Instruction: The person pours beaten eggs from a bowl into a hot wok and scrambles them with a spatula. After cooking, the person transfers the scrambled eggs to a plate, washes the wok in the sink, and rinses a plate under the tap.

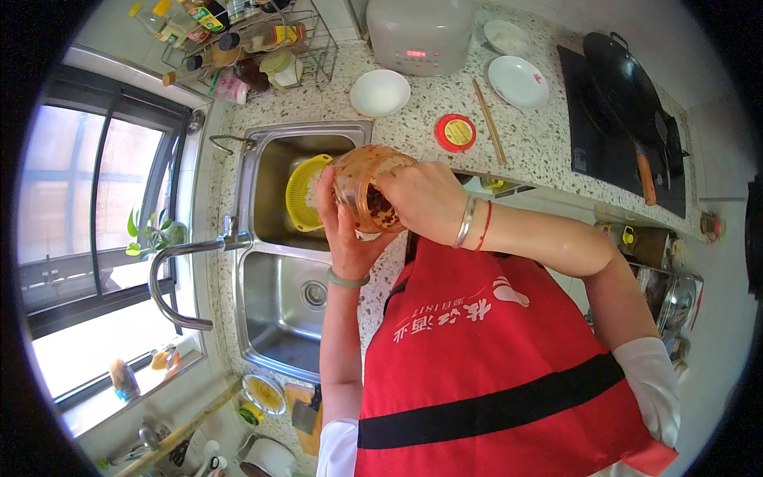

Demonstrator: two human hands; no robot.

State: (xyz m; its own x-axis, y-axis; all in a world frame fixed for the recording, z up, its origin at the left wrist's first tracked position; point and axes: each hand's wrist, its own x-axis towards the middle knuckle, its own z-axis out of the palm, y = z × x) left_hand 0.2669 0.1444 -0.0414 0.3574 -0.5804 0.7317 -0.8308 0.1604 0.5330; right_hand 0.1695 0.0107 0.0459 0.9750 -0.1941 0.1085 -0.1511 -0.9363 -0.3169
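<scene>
My left hand (343, 242) is wrapped round the side and underside of a clear jar (354, 171), holding it tilted above the counter's edge by the sink. Dark reddish bits cling to the jar's walls, and a dark mass shows near its mouth. My right hand (427, 200) is closed at that mouth, its fingertips reaching in. Whatever those fingers grip is hidden by the hand and the jar. On the counter beyond lies a round red lid (455, 133) with a yellow centre, and a pair of chopsticks (489, 119) rests to its right.
A yellow colander (300, 195) sits in the far basin of the double sink (246, 262), beside a curved tap (159, 278). Further back are a white bowl (380, 93), a plate (518, 82) and a rice cooker (419, 36). A wok (624, 87) stands on the hob at right.
</scene>
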